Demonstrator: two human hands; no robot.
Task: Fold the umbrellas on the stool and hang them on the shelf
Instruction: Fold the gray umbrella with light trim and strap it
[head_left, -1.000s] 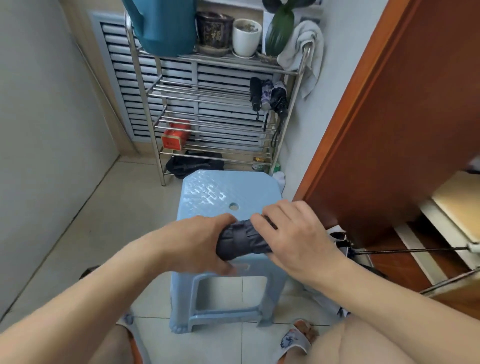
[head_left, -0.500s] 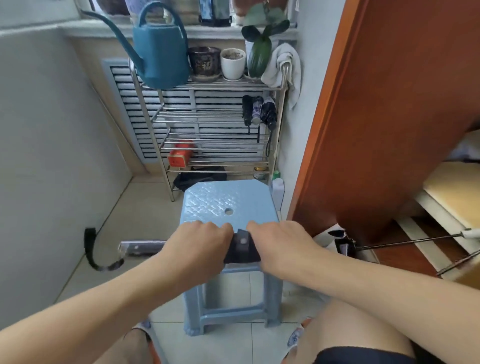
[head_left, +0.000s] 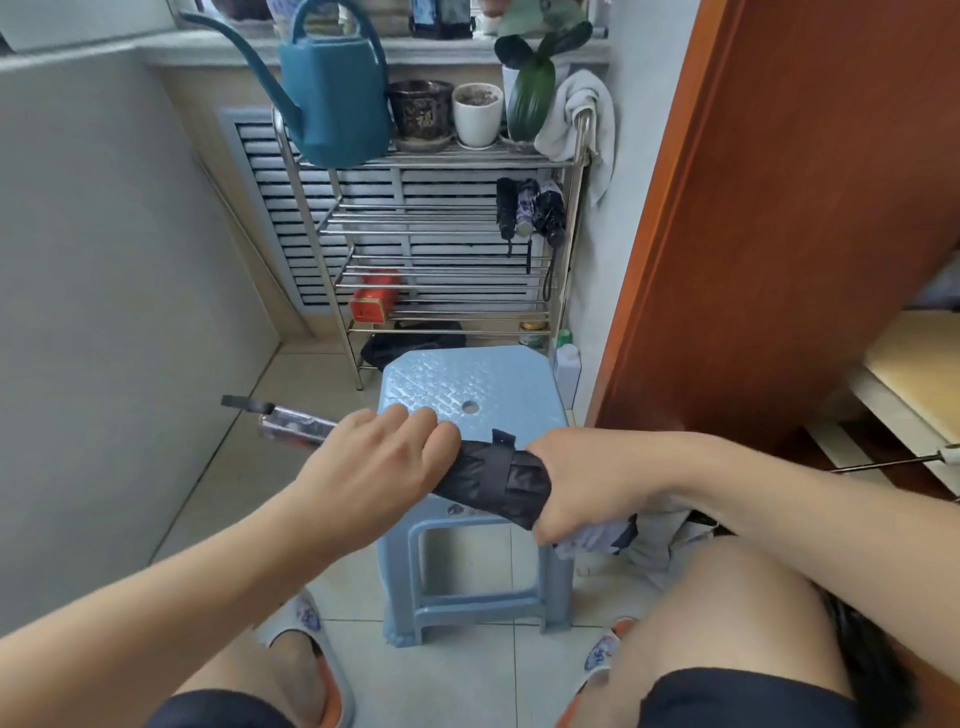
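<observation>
A pale tiled floor (head_left: 457, 670) is running between a grey wall and a brown wooden door (head_left: 789, 208), with a metal shelf (head_left: 441, 249) standing at the back. In front of it a light blue stool (head_left: 467, 389) is sitting bare-topped. Above its near edge, the dark folded umbrella (head_left: 493, 480) is lying crosswise between both hands. The left hand (head_left: 374, 467) is curling round its handle end, the handle sticking out leftward; the right hand (head_left: 587, 483) is gripping the canopy end. Three folded umbrellas (head_left: 530, 210) are hanging on the shelf's right side.
</observation>
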